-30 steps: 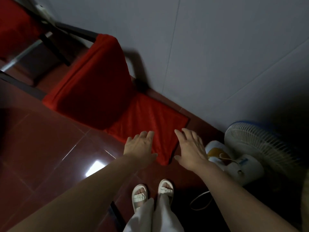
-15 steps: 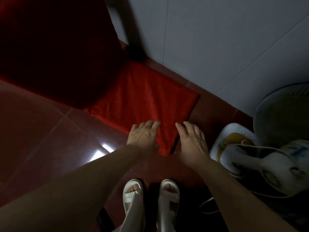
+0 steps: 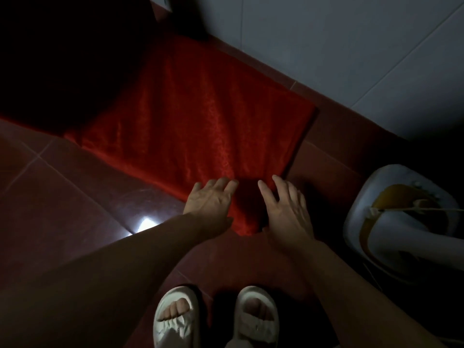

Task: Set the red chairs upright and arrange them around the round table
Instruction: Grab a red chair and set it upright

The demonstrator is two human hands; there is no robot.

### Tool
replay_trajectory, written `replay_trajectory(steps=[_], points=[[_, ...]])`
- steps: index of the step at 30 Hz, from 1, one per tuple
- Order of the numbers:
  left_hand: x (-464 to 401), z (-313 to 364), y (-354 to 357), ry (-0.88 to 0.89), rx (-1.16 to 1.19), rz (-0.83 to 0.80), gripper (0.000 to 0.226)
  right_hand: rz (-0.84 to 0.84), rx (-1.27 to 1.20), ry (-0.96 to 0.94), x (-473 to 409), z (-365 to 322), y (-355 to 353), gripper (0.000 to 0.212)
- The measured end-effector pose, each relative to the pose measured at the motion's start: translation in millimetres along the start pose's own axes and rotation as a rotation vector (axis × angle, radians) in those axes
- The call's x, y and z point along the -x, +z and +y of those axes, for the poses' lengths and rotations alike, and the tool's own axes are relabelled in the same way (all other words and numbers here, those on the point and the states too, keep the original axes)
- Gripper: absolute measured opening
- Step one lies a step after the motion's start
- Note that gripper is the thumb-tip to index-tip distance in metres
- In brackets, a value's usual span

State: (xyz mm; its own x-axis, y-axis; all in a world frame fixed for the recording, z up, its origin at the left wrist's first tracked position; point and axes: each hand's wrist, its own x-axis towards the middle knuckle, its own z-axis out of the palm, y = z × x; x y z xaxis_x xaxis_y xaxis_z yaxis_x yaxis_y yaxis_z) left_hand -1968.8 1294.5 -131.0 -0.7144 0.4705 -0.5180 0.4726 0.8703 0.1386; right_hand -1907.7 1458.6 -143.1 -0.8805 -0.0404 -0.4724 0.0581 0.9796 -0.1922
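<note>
- Reaching down toward a tipped red chair [image 3: 200,121], left hand [image 3: 209,205] and right hand [image 3: 286,212] both near the lowest corner of its red-covered panel.
- Fingers of both hands straight and loosely spread, palms down; holding nothing yet.
- Hard to say in this dim light whether the fingertips already touch the fabric or hover just above it; probably at or very near contact.
- Lying flat on the dark red tiled floor [image 3: 75,197], chair panel running from beside the white tiled wall [image 3: 326,46] down toward the feet in white sandals [image 3: 216,317]; the rest of the chair lost in shadow at upper left.
- Standing just to the right of the hands, the white and yellow base of a floor fan [image 3: 391,222], with a cord trailing near it; worth avoiding during the lift.
- Judging progress as early: this chair not yet upright, not yet gripped.
- No round table in sight, so no way to tell how many chairs, if any, already stand around it.
- Still to do for this one, by the look of it: take hold of the panel edge or frame, tip the chair onto its legs, carry or drag it to the table.
</note>
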Motion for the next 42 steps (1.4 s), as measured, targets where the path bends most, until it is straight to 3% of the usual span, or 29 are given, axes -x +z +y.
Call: replay_trajectory(steps=[16, 23, 30, 35, 39, 42], points=[[-41.8, -14.7, 99.0, 0.015, -0.238, 0.044, 0.105, 0.06, 0.125, -0.161, -60.4, 36.6, 77.5, 0.093], [-58.2, -26.1, 106.0, 0.124, -0.313, 0.249, 0.076, 0.127, 0.158, -0.195, -69.1, 45.0, 98.4, 0.093], [-50.9, -37.1, 110.8, 0.299, -0.167, 0.51, 0.049, 0.248, 0.169, -0.17, -73.0, 37.6, 103.1, 0.074], [-46.2, -33.7, 114.3, 0.35, -0.038, 0.547, 0.037, 0.438, 0.148, -0.21, -74.1, 35.4, 109.0, 0.063], [-45.8, -30.8, 117.4, 0.383, 0.028, 0.518, 0.019, 0.518, 0.108, -0.319, -70.4, 36.3, 115.6, 0.029], [-47.0, -31.5, 118.4, 0.393, 0.047, 0.47, 0.022, 0.495, 0.062, -0.364, -70.2, 34.9, 114.7, 0.032]])
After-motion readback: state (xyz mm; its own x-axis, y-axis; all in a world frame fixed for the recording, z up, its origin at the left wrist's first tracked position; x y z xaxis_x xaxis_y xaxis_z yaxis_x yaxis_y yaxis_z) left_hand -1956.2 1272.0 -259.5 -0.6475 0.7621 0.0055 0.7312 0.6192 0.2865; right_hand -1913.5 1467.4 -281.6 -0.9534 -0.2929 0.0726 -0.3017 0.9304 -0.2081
